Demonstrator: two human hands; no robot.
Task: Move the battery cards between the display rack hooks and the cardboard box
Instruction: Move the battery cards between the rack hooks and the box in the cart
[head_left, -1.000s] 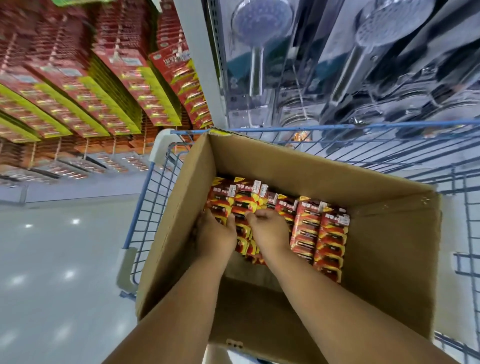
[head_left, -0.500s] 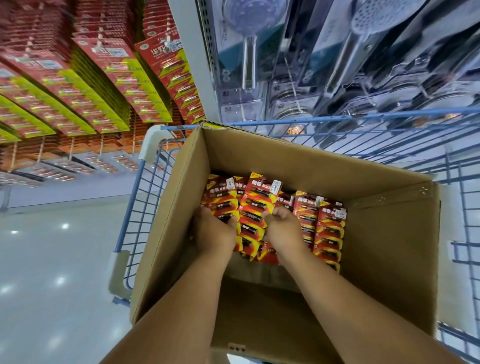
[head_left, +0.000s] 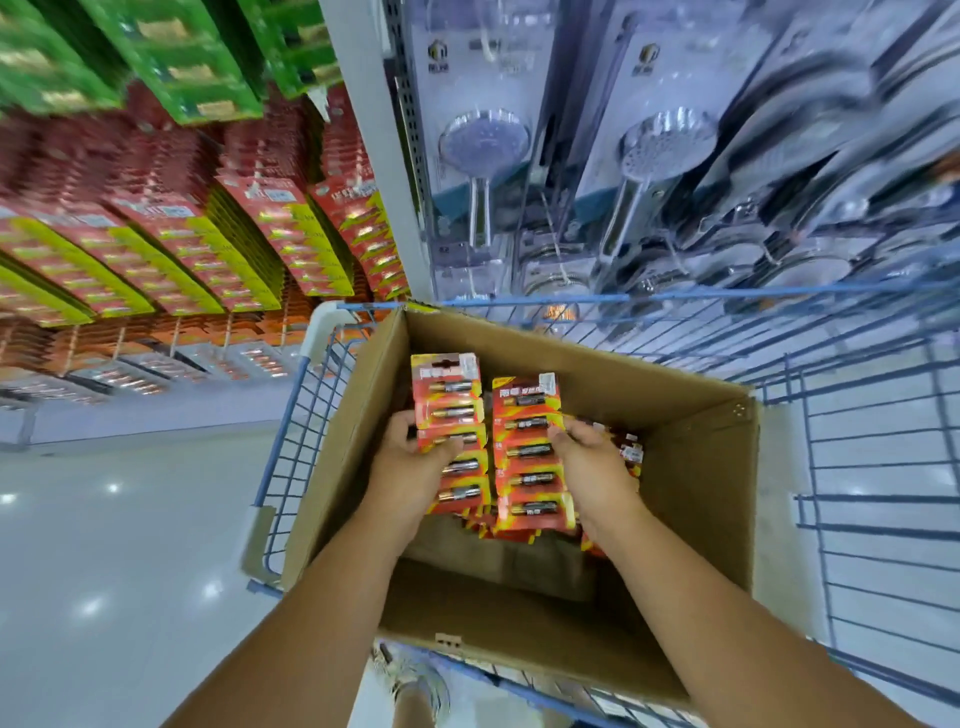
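cardboard box (head_left: 696, 467) in cart (head_left: 857, 415) | battery cards (head_left: 527, 457) inside box | display rack (head_left: 156, 234) behind-left | shower heads (head_left: 665, 150) behind

Both forearms are bare from the lower frame edge to the wrists, with no sleeve, watch, band or ring showing. The left hand (head_left: 410, 470) and the right hand (head_left: 595, 467) are bare too, without gloves, and the fingernails look short and unpainted. At about six o'clock, between the forearms, a shoe (head_left: 415, 680) shows: light grey or white, with a knit-looking upper and laces, somewhat blurred. A bare shin rises from it, so no trouser leg is visible there.
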